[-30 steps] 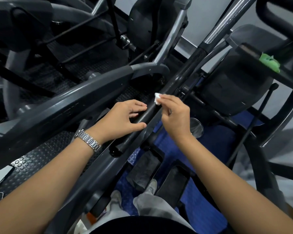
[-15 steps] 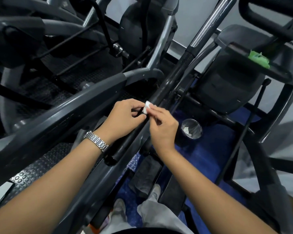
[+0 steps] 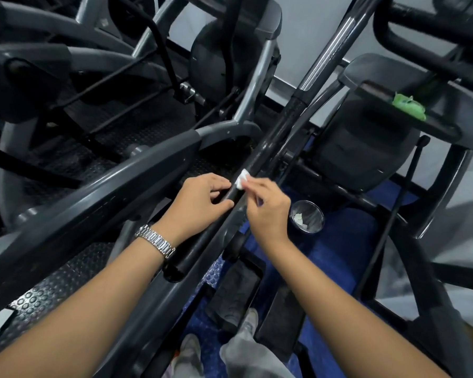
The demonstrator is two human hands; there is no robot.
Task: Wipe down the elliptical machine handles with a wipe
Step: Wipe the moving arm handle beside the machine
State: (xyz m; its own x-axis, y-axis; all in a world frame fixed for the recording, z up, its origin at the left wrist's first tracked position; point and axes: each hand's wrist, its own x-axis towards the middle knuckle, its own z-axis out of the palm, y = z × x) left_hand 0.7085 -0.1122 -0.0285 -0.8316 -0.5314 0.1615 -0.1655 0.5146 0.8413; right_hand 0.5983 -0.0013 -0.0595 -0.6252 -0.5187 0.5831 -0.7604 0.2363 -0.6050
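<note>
Head view: one view only, looking down along the machine between the person's two forearms.
Handle [image 3: 279, 126]: a black grip bar running on a slant from its capped lower end by the left wrist up to the right, where the black sleeve stops at a clear edge and bare shiny tube carries on.
Wipe [image 3: 241, 179]: a small white folded piece, pressed on the handle's upper face just above both hands.
Right hand [image 3: 268, 211]: fingertips pinch the wipe and hold it against the bar; the remaining fingers are curled in.
Left hand [image 3: 200, 203]: fingers above and thumb below curl onto the handle, tips just beside the wipe; a metal watch [image 3: 156, 242] sits on the wrist.
Left side room: a broad grey curved arm [image 3: 107, 186] of the next machine runs nearly parallel to the handle, leaving only a narrow gap where the left hand sits.
Right side room: blue floor mat [image 3: 339, 255] lies open beyond the right hand, with a round metal bin [image 3: 307, 216] holding white scraps near the knuckles.
Below: two black pedals [image 3: 235, 290] under the forearms, and shoes [image 3: 189, 350] at the bottom edge.
Upper right: a green crumpled item [image 3: 408, 106] rests on the console tray's edge, well apart from the hands.
</note>
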